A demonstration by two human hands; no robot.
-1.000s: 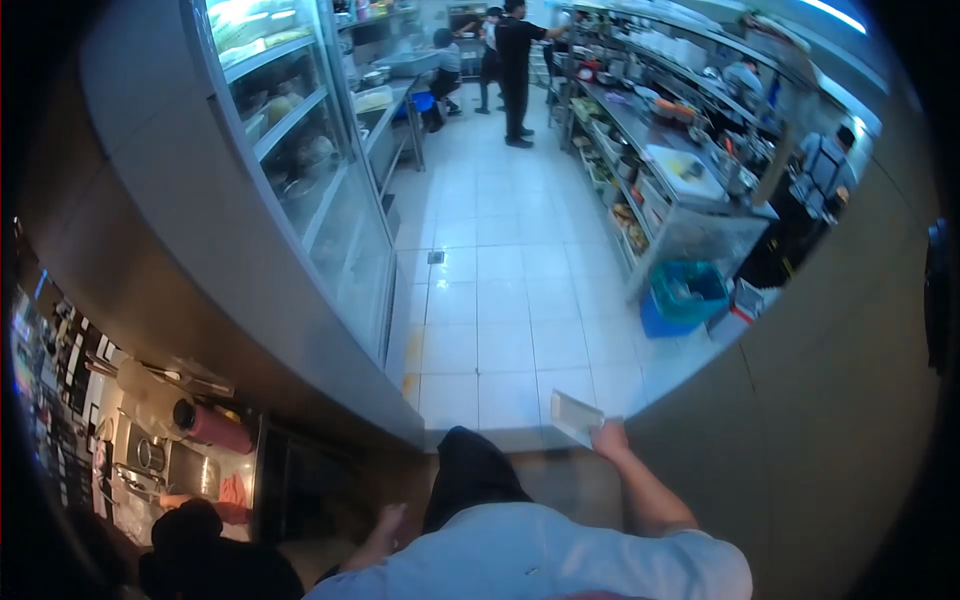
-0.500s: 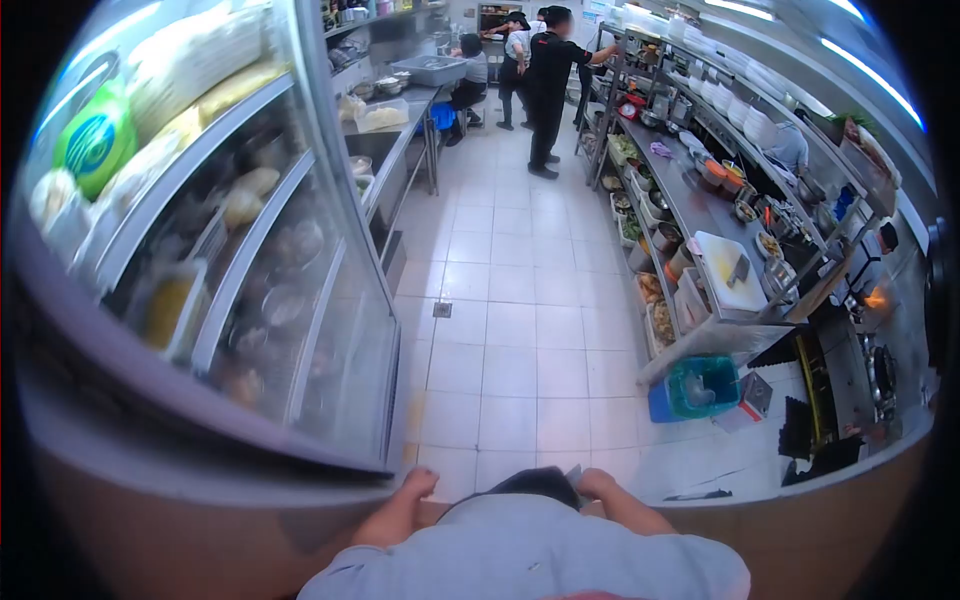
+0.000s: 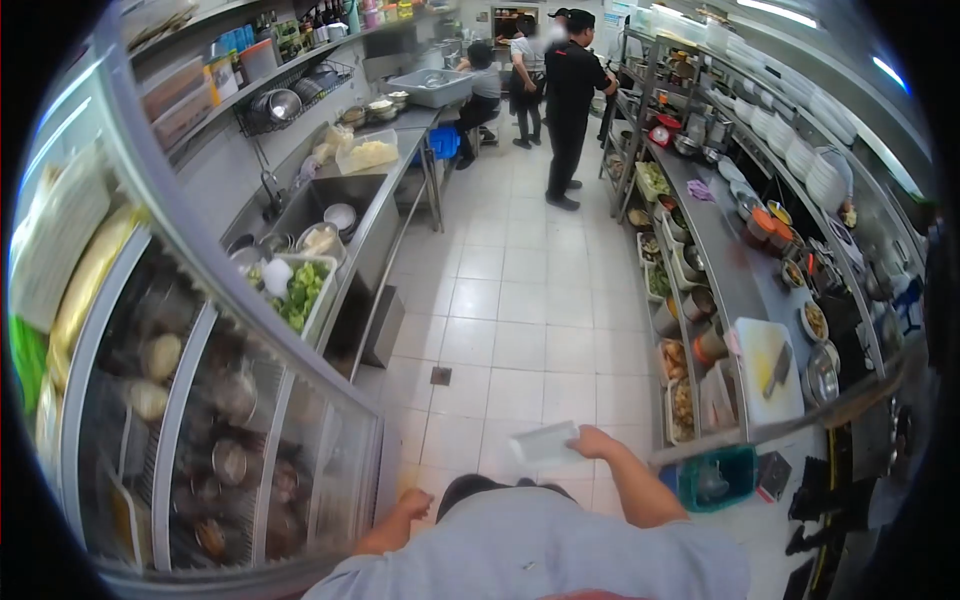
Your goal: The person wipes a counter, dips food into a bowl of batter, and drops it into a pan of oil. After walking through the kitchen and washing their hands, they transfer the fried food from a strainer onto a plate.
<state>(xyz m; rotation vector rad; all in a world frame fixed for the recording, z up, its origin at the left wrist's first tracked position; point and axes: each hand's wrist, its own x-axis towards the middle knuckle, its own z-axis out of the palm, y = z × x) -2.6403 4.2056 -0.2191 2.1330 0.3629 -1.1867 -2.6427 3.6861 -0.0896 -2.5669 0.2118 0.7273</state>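
Observation:
My right hand (image 3: 592,442) grips the right end of a white, shallow rectangular dish (image 3: 543,446), held out flat over the floor in front of me. Nothing shows on the dish. Low beside my body, my left hand (image 3: 413,502) has its fingers curled, with nothing visible in them. It is nearest to the glass-fronted fridge (image 3: 215,320) on the left, just apart from its edge. Through the glass, bowls and bagged food stand on the fridge shelves, partly blurred.
A steel counter with a sink (image 3: 345,190) and a tub of green vegetables (image 3: 303,300) runs along the left. On the right, a steel worktable bears a cutting board (image 3: 762,370) with a knife (image 3: 777,368). Below sits a teal bin (image 3: 715,478). Several people stand or sit farther back, including one in black (image 3: 572,110).
My right hand has come forward from beside my body, bringing the white dish into view. My view has shifted, showing more of the left counter. The person in black has drawn their arm in.

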